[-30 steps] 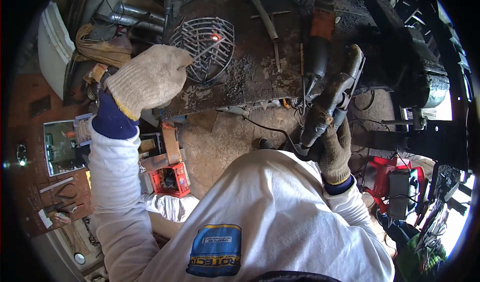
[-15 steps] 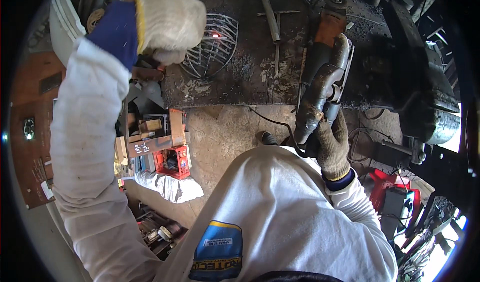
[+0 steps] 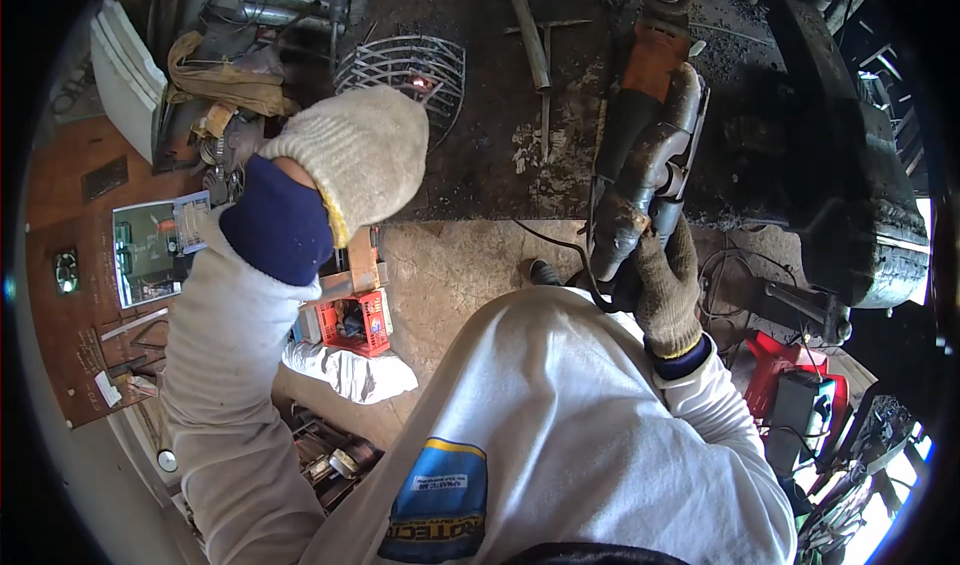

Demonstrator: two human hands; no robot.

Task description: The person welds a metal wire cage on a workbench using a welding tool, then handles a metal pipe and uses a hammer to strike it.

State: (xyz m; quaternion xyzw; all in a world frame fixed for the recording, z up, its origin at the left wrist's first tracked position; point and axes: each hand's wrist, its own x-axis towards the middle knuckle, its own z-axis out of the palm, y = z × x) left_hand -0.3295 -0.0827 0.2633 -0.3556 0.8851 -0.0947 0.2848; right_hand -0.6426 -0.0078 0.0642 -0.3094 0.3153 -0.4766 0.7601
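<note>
A person's gloved right hand [image 3: 668,290] is wrapping the lower end of a scuffed grey tool [image 3: 640,190], holding it at a slant over the near edge of a dark bench [image 3: 480,170]; the low grip is apparently leaving the tool's upper end free, while a black cable [image 3: 560,243] is trailing in near the hand; the gloved left hand [image 3: 365,155] is hovering at the bench's left part, curling with its fingers turned out of sight, so whether it is holding anything cannot be told; it is overlapping the near side of a metal grid [image 3: 445,60] in this view, and contact is impossible to confirm; the grid is resting on the bench, probably placed there to be within easy reach, its pale grey bars crisscrossing inside a curved frame and a red-orange glow [image 3: 418,83] showing toward the right side; the tool is looking worn, with a brownish patch midway and a slim arm running beside its upper part; farther out, a hammer [image 3: 530,40] is lying between the grid and an orange-and-black grinder [image 3: 652,63], seemingly parked close by for convenience; below the bench's left part, a red crate [image 3: 355,337] is sitting.
</note>
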